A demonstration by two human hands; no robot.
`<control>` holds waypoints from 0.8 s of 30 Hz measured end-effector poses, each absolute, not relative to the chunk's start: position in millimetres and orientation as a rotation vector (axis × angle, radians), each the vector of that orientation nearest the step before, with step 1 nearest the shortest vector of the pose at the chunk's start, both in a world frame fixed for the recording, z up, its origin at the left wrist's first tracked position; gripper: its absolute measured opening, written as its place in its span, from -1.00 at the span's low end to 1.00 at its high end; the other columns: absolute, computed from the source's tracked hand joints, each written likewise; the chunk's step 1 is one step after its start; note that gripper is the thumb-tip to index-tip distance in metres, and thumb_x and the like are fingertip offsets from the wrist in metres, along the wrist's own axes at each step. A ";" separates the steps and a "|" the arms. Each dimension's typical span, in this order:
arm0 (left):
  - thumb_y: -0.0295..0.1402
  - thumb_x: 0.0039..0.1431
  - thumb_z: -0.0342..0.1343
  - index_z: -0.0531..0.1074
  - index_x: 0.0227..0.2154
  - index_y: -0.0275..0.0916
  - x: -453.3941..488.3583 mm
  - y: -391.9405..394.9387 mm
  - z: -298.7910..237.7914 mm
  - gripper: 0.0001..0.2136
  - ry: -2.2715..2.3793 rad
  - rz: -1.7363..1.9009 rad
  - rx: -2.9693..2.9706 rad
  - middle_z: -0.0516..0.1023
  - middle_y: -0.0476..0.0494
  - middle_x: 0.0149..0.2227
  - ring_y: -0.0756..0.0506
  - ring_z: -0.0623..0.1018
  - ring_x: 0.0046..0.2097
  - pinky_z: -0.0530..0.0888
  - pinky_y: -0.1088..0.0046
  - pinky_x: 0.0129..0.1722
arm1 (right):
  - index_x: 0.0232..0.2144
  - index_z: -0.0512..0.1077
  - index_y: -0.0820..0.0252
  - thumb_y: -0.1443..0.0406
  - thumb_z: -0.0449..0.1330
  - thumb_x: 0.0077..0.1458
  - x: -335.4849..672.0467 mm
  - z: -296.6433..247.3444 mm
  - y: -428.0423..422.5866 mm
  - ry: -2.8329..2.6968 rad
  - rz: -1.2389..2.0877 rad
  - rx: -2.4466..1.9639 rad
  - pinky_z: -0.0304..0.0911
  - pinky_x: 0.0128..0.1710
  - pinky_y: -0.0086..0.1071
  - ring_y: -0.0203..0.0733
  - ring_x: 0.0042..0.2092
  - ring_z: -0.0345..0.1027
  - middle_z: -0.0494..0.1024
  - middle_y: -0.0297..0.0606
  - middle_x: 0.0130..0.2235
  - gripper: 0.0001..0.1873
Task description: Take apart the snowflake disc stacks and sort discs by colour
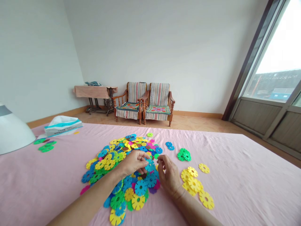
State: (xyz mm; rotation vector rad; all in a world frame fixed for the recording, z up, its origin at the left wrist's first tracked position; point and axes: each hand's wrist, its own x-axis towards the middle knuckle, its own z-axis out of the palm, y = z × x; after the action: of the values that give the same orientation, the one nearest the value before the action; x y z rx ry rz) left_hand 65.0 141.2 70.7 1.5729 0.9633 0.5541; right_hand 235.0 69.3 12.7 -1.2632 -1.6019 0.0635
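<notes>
A heap of flat plastic snowflake discs (122,163) in blue, yellow, green and pink lies on a pink cloth (235,175). My left hand (134,163) hovers over the heap, its fingers pinched on a blue disc (150,165). My right hand (168,175) is just right of that disc, fingers curled and pinched near its edge; I cannot make out what they hold. Right of my hands lie a group of yellow discs (195,185), a small cluster of green discs (184,155) and two blue discs (169,145).
A tissue pack (62,125) and a few green discs (45,146) lie at the far left, beside a white dome-shaped object (11,131). Beyond the cloth stand two wooden chairs (144,102), a small table (95,92) and a large window (275,78).
</notes>
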 end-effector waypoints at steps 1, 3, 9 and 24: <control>-0.27 -0.17 0.32 0.46 -0.31 -0.33 64.5 141.5 71.1 -0.66 0.973 0.566 1.597 0.50 0.02 -0.53 -0.06 0.56 -0.54 0.44 0.50 -0.56 | -0.31 0.31 0.16 0.39 -0.04 0.15 234.9 14.9 67.7 -1.646 0.093 -1.258 0.21 -0.43 -0.43 -0.27 -0.42 0.32 0.42 -0.32 -0.42 -0.86; -0.28 -0.16 0.31 0.44 -0.34 -0.31 62.8 144.3 70.7 -0.69 1.007 0.605 1.634 0.48 0.04 -0.54 -0.04 0.54 -0.56 0.43 0.52 -0.59 | -0.38 0.31 0.16 0.37 0.03 0.09 233.7 21.4 62.7 -1.788 0.132 -1.238 0.21 -0.39 -0.40 -0.25 -0.40 0.29 0.38 -0.33 -0.43 -0.92; -0.28 -0.09 0.23 0.38 -0.39 -0.29 56.0 156.0 67.5 -0.76 1.088 0.685 1.663 0.45 0.05 -0.56 -0.02 0.52 -0.57 0.43 0.53 -0.60 | -0.27 0.37 0.11 0.35 0.18 -0.17 226.0 37.8 50.7 -2.156 0.123 -1.184 0.19 -0.15 -0.19 -0.06 -0.18 0.26 0.42 -0.25 -0.22 -0.70; -0.21 -0.11 0.25 0.34 -0.43 -0.27 56.6 156.0 66.7 -0.72 1.087 0.699 1.604 0.45 0.05 -0.60 -0.03 0.53 -0.57 0.44 0.53 -0.59 | -0.26 0.34 0.14 0.36 0.23 -0.04 238.5 23.4 60.0 -1.971 0.143 -1.365 0.25 -0.22 -0.29 -0.11 -0.20 0.32 0.43 -0.23 -0.25 -0.76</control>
State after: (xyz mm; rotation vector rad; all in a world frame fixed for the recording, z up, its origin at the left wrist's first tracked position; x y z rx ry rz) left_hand 56.6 156.0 66.7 1.6037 1.0872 0.6990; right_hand 238.5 60.0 23.4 -1.3649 -1.9707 0.1428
